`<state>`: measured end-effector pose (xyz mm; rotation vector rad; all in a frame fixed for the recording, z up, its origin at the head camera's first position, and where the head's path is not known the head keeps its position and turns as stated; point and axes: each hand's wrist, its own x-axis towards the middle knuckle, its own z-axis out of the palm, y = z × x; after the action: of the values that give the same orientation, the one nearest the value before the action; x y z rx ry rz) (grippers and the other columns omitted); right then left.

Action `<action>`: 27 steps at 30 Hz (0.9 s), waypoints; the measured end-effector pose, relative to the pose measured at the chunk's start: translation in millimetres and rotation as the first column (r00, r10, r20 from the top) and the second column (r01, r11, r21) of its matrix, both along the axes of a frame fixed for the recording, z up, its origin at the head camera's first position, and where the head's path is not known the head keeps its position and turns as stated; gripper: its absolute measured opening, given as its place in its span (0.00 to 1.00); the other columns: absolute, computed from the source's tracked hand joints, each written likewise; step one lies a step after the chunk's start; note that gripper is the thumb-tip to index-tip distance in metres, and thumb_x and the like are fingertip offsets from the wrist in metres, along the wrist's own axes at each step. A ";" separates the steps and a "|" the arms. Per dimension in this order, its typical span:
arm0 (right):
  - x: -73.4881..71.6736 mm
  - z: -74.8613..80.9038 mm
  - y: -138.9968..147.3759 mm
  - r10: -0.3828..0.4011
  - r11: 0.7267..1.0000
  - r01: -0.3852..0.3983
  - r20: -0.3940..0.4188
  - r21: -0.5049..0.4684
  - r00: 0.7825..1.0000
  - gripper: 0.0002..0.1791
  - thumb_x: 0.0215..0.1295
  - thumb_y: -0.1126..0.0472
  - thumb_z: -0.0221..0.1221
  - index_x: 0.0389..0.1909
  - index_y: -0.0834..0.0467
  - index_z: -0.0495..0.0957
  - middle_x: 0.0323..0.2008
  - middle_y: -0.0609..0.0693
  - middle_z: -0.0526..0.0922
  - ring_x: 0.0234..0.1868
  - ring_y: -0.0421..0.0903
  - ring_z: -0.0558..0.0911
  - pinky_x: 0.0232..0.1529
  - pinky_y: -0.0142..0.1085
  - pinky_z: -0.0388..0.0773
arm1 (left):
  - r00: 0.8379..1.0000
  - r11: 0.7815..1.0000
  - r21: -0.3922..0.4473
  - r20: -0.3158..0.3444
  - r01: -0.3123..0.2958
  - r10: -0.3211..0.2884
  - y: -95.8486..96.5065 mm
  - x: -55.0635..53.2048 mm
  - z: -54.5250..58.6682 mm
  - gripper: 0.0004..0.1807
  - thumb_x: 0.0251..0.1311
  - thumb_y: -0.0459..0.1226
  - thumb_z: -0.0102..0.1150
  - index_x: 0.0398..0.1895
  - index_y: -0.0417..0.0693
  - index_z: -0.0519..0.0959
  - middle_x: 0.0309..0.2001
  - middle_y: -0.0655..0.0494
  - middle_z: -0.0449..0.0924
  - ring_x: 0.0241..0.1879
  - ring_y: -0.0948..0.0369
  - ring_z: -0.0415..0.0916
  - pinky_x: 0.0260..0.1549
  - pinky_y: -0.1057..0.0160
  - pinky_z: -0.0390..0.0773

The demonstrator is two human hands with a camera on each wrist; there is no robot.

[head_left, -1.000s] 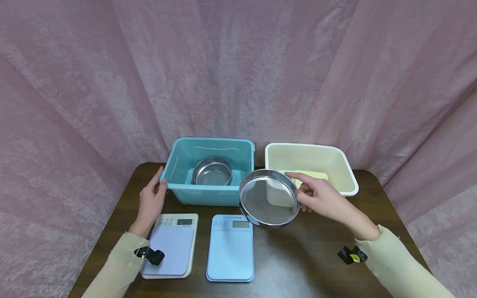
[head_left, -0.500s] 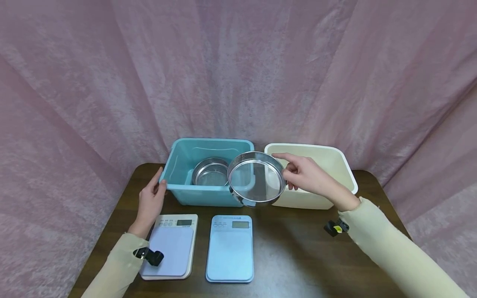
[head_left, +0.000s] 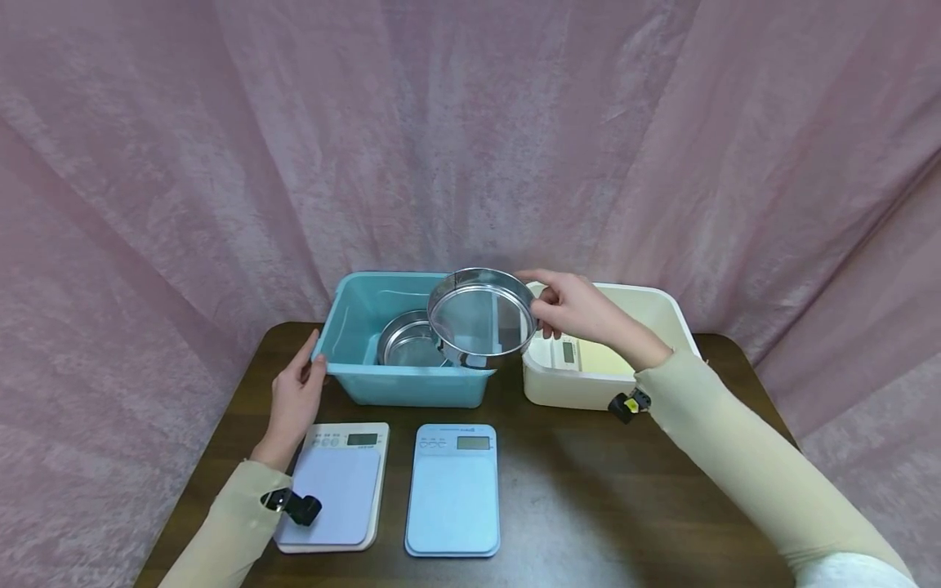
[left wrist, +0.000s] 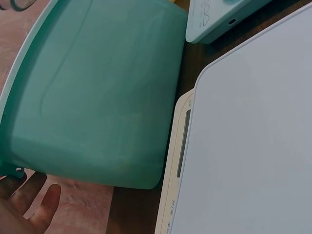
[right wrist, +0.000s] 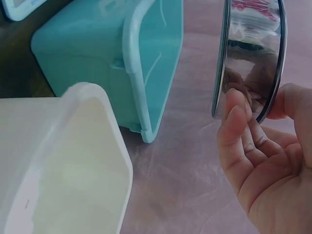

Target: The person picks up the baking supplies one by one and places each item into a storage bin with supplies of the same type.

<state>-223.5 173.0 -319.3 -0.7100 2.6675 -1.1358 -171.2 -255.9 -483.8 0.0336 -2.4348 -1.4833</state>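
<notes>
In the head view, my right hand grips a round steel sieve by the right side of its rim. The sieve is tilted and hangs over the right part of the teal bin. Its shiny side wall faces the right wrist view, where thumb and fingers pinch the edge. A second steel sieve lies inside the teal bin, partly hidden behind the held one. My left hand touches the bin's left front corner with fairly straight fingers; the left wrist view shows these fingers beneath the rim.
A cream bin stands right of the teal one, with a pale yellow scale inside. Before the teal bin lie a white scale with a lilac plate and a light blue scale. A pink curtain hangs behind the table.
My right hand has carried the sieve left and away from me, from in front of the cream bin to over the teal bin. My left hand has stayed at the bin's corner.
</notes>
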 end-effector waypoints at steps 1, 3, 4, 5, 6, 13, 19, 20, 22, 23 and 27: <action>-2.7 1.3 -2.2 0.000 1.000 0.000 -0.003 0.004 1.000 0.33 0.65 0.68 0.50 0.74 0.57 0.70 0.20 0.51 0.83 0.21 0.53 0.82 0.25 0.38 0.81 | 1.000 1.000 -0.001 -0.001 -0.001 0.001 -0.4 0.0 -0.3 0.28 0.82 0.44 0.46 0.82 0.55 0.61 0.75 0.40 0.67 0.63 0.45 0.75 0.44 0.85 0.74; -8.1 3.7 -6.2 0.000 1.000 0.000 -0.006 0.014 1.000 0.33 0.65 0.67 0.50 0.74 0.57 0.70 0.20 0.51 0.83 0.21 0.52 0.82 0.25 0.38 0.81 | 1.000 1.000 -0.004 -0.006 -0.002 0.002 -1.4 0.0 -1.0 0.28 0.82 0.44 0.45 0.82 0.55 0.61 0.74 0.40 0.68 0.63 0.45 0.76 0.44 0.85 0.74; -11.1 4.7 -7.9 0.001 1.000 -0.001 -0.007 0.020 1.000 0.34 0.65 0.67 0.50 0.74 0.57 0.70 0.19 0.51 0.83 0.21 0.51 0.82 0.25 0.38 0.81 | 1.000 1.000 -0.006 -0.007 -0.002 0.002 -1.6 0.2 -1.0 0.28 0.82 0.44 0.45 0.82 0.55 0.61 0.74 0.40 0.68 0.62 0.46 0.76 0.43 0.84 0.74; -14.1 5.8 -9.7 0.001 1.000 -0.001 -0.009 0.027 1.000 0.33 0.65 0.67 0.50 0.74 0.57 0.70 0.19 0.50 0.83 0.20 0.50 0.82 0.25 0.38 0.81 | 1.000 1.000 -0.007 -0.008 -0.002 0.002 -1.8 0.5 -1.3 0.28 0.82 0.44 0.45 0.82 0.55 0.61 0.74 0.40 0.68 0.62 0.46 0.76 0.43 0.84 0.75; -17.2 6.8 -11.4 0.002 0.999 -0.002 -0.010 0.034 1.000 0.33 0.65 0.66 0.50 0.74 0.57 0.70 0.19 0.50 0.83 0.20 0.49 0.82 0.24 0.38 0.80 | 1.000 1.000 -0.008 -0.009 -0.003 0.002 -2.0 0.7 -1.6 0.28 0.82 0.44 0.45 0.82 0.55 0.61 0.74 0.40 0.68 0.62 0.46 0.76 0.43 0.84 0.75; -39.2 10.0 -22.0 0.021 0.998 -0.021 0.004 0.061 1.000 0.32 0.66 0.66 0.50 0.74 0.59 0.70 0.20 0.53 0.84 0.20 0.49 0.83 0.25 0.39 0.83 | 1.000 1.000 0.007 -0.003 -0.003 0.003 -1.4 4.0 0.0 0.28 0.82 0.43 0.46 0.81 0.56 0.62 0.73 0.39 0.70 0.61 0.48 0.76 0.44 0.84 0.75; -55.6 11.1 -29.7 0.046 0.994 -0.047 0.008 0.097 0.999 0.31 0.69 0.66 0.51 0.74 0.61 0.69 0.22 0.55 0.85 0.20 0.47 0.83 0.26 0.41 0.85 | 1.000 1.000 0.020 -0.005 -0.005 0.005 -0.8 5.9 1.9 0.28 0.81 0.42 0.48 0.81 0.56 0.63 0.73 0.40 0.70 0.61 0.48 0.76 0.43 0.85 0.75; -57.8 11.5 -30.9 0.047 0.994 -0.047 0.008 0.101 0.999 0.31 0.69 0.65 0.51 0.74 0.62 0.69 0.22 0.55 0.85 0.20 0.46 0.83 0.26 0.41 0.85 | 1.000 1.000 0.019 -0.007 -0.003 0.003 -0.9 5.7 1.7 0.28 0.81 0.42 0.47 0.81 0.56 0.63 0.73 0.40 0.70 0.62 0.47 0.76 0.43 0.85 0.74; -62.1 12.4 -33.6 0.042 0.993 -0.043 0.011 0.108 0.999 0.31 0.69 0.65 0.51 0.74 0.61 0.69 0.22 0.56 0.86 0.20 0.45 0.83 0.25 0.38 0.83 | 1.000 1.000 0.015 -0.008 0.000 0.000 -1.0 5.1 1.0 0.28 0.82 0.41 0.47 0.81 0.55 0.62 0.74 0.40 0.69 0.62 0.47 0.76 0.43 0.85 0.74; -64.2 12.5 -35.1 0.038 0.993 -0.040 0.018 0.109 0.999 0.31 0.70 0.65 0.51 0.74 0.61 0.69 0.23 0.55 0.86 0.20 0.45 0.82 0.25 0.37 0.83 | 1.000 1.000 0.016 -0.007 0.001 -0.001 -1.2 5.0 0.8 0.28 0.82 0.41 0.47 0.81 0.55 0.62 0.74 0.39 0.69 0.62 0.48 0.76 0.43 0.85 0.74; -70.8 12.2 -43.7 0.032 0.993 -0.036 0.039 0.115 0.999 0.31 0.70 0.63 0.52 0.75 0.60 0.68 0.25 0.54 0.86 0.21 0.45 0.82 0.26 0.36 0.82 | 1.000 1.000 0.018 0.010 -0.005 0.005 -0.4 7.3 2.1 0.28 0.82 0.39 0.46 0.81 0.52 0.62 0.74 0.38 0.68 0.63 0.47 0.75 0.42 0.86 0.73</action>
<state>-294.4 129.3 -307.1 -0.7040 2.6549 -0.9667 -163.8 -256.3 -481.7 0.0508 -2.4278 -1.5063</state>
